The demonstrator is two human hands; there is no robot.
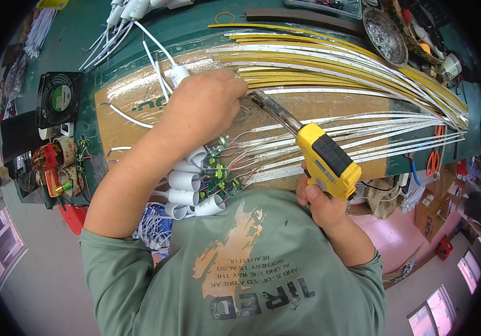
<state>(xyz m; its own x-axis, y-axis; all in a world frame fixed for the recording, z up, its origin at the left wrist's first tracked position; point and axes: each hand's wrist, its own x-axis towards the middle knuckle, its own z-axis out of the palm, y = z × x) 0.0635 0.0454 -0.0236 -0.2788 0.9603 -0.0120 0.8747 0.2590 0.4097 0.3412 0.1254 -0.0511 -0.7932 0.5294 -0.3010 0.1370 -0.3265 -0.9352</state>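
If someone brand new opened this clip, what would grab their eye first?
Probably the yellow and black gun-shaped tool in the right hand, right of centre, its metal tip pointing toward the fingers of the left hand. Next, the long yellow and white strips fanned across the upper right of the table, and the white tubes clustered against the green shirt.

Green shirt (277, 232) carries upside-down lettering, large and small. Green letters show on flat cardboard (121, 103), dark ones on brown box (426, 210) at right. Label print on black fan (58, 99), yellow soldering gun (326, 160): too small.
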